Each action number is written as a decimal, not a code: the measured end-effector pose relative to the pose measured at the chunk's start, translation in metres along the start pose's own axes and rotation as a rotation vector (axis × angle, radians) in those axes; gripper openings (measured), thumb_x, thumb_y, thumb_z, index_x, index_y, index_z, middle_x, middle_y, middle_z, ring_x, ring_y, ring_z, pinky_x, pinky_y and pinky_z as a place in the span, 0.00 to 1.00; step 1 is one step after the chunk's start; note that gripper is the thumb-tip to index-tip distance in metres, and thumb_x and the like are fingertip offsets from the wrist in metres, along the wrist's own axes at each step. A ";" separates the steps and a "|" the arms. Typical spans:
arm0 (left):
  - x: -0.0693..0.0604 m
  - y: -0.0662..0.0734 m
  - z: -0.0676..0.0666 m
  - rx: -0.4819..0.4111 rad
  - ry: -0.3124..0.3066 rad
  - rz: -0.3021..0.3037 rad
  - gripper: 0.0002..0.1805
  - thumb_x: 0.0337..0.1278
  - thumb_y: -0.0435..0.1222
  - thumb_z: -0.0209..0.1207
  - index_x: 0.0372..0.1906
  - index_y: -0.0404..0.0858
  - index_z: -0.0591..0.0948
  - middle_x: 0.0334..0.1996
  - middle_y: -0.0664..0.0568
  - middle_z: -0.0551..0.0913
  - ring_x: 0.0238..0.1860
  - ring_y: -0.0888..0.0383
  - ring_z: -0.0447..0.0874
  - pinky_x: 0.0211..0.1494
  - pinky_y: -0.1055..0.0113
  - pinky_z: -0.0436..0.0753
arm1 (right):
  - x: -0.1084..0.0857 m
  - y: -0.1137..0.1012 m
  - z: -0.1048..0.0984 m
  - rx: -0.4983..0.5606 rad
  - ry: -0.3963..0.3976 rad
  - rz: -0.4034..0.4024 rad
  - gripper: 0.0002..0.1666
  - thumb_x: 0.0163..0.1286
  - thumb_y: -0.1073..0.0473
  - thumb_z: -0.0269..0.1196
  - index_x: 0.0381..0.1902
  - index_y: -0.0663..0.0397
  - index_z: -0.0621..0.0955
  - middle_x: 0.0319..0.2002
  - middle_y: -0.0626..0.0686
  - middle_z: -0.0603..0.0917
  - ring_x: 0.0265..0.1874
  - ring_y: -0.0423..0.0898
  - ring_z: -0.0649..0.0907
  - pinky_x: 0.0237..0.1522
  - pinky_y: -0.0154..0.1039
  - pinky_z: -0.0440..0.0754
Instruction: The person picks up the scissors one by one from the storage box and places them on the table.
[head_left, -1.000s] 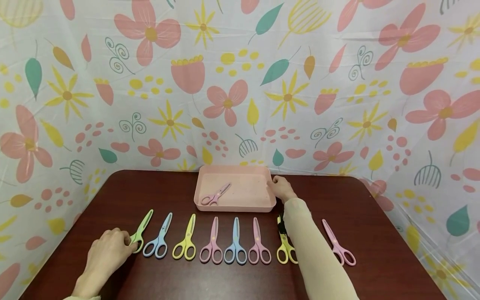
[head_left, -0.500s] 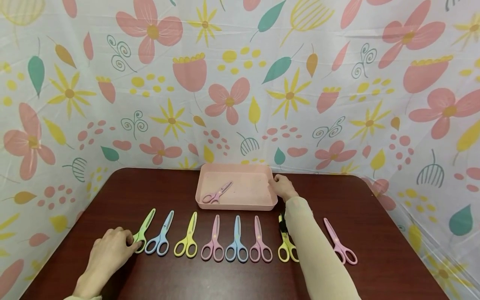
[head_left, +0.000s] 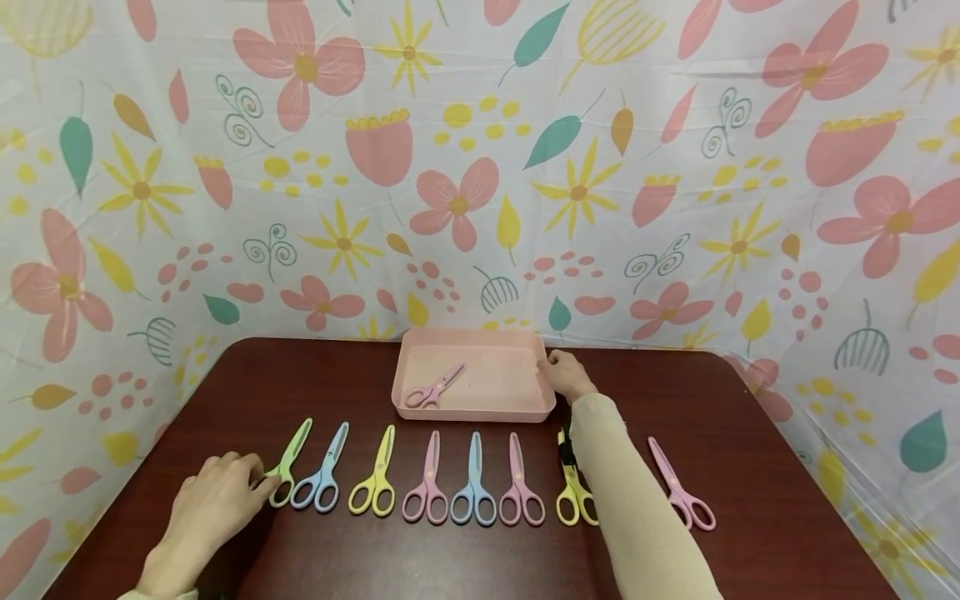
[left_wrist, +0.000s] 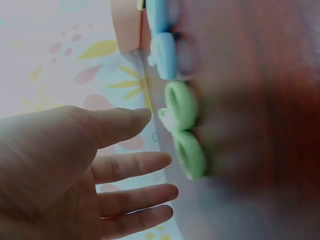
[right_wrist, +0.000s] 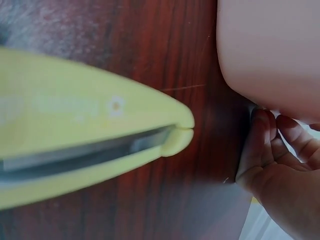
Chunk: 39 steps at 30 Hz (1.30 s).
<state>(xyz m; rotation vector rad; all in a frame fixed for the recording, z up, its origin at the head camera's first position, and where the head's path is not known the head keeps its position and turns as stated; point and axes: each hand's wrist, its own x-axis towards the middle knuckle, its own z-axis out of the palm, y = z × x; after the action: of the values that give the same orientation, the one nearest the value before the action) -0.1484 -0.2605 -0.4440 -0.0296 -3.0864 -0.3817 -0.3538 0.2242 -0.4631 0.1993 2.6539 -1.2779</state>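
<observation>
My left hand (head_left: 217, 504) hovers beside the handles of the green scissors (head_left: 291, 463) at the row's left end. In the left wrist view its fingers are extended and apart, and a gap shows between them and the green handle loops (left_wrist: 182, 107). My right hand (head_left: 567, 377) is at the right wall of the pink tray (head_left: 480, 414), its fingers bent and pinching that edge. In the right wrist view the fingertips go under the tray wall (right_wrist: 272, 55), so they are partly hidden. A pair of pink scissors (head_left: 435, 389) lies inside the tray, on the left.
Along the brown table (head_left: 360, 567) lie blue scissors (head_left: 322, 471), yellow scissors (head_left: 375, 475), pink scissors (head_left: 427, 482) and several more pairs. My right forearm (head_left: 637, 500) crosses over another yellow pair (head_left: 573, 492). A flowered curtain (head_left: 457, 204) hangs behind the table.
My left hand has drawn back slightly to the left from the green scissors. The right hand stays at the tray's edge, and the tray has not moved.
</observation>
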 end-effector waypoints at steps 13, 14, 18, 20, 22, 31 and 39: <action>0.033 0.047 -0.018 0.058 0.016 0.114 0.16 0.59 0.46 0.64 0.40 0.37 0.83 0.33 0.48 0.79 0.40 0.42 0.76 0.38 0.45 0.74 | -0.001 -0.015 0.000 -0.135 -0.012 -0.038 0.11 0.76 0.61 0.44 0.36 0.63 0.69 0.33 0.61 0.71 0.31 0.54 0.72 0.33 0.44 0.71; 0.036 0.051 -0.019 0.064 0.020 0.127 0.15 0.59 0.46 0.64 0.40 0.37 0.84 0.33 0.48 0.79 0.40 0.42 0.76 0.38 0.45 0.74 | -0.001 -0.016 0.001 -0.144 -0.012 -0.038 0.11 0.75 0.61 0.44 0.34 0.63 0.69 0.32 0.60 0.71 0.30 0.53 0.73 0.31 0.43 0.72; 0.045 0.067 -0.021 0.067 0.049 0.180 0.13 0.58 0.45 0.65 0.38 0.39 0.84 0.32 0.50 0.78 0.38 0.45 0.76 0.35 0.49 0.75 | 0.002 -0.018 0.002 -0.073 -0.020 0.000 0.14 0.74 0.63 0.47 0.25 0.57 0.65 0.25 0.57 0.67 0.21 0.49 0.69 0.25 0.41 0.74; 0.051 0.073 -0.022 0.066 0.069 0.212 0.12 0.58 0.45 0.65 0.37 0.39 0.84 0.31 0.51 0.78 0.36 0.47 0.76 0.33 0.52 0.76 | 0.004 -0.019 0.001 -0.028 -0.016 0.010 0.16 0.73 0.64 0.48 0.22 0.54 0.62 0.22 0.55 0.64 0.18 0.46 0.66 0.22 0.40 0.73; 0.060 0.080 -0.023 0.061 0.077 0.246 0.11 0.58 0.45 0.65 0.37 0.40 0.83 0.31 0.51 0.78 0.36 0.48 0.76 0.33 0.53 0.76 | 0.006 -0.020 0.001 -0.002 -0.007 0.007 0.18 0.72 0.66 0.48 0.20 0.53 0.61 0.19 0.53 0.61 0.15 0.45 0.62 0.20 0.40 0.72; 0.107 0.117 -0.022 0.002 -0.035 0.329 0.10 0.63 0.43 0.61 0.40 0.42 0.86 0.37 0.51 0.83 0.37 0.52 0.81 0.37 0.53 0.79 | 0.008 -0.021 0.001 -0.052 0.063 -0.019 0.16 0.68 0.70 0.47 0.21 0.53 0.60 0.17 0.51 0.57 0.14 0.44 0.59 0.17 0.38 0.66; 0.136 0.146 -0.004 -0.051 -0.093 0.385 0.05 0.60 0.37 0.64 0.30 0.42 0.84 0.27 0.54 0.80 0.24 0.59 0.72 0.28 0.63 0.72 | 0.006 -0.023 0.003 -0.077 0.064 -0.001 0.15 0.69 0.69 0.48 0.22 0.55 0.62 0.16 0.51 0.59 0.14 0.45 0.61 0.17 0.39 0.67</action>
<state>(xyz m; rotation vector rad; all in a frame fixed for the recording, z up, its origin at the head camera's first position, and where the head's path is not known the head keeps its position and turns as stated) -0.2810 -0.1182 -0.4000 -0.6472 -3.0558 -0.4479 -0.3637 0.2077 -0.4484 0.2314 2.7519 -1.1866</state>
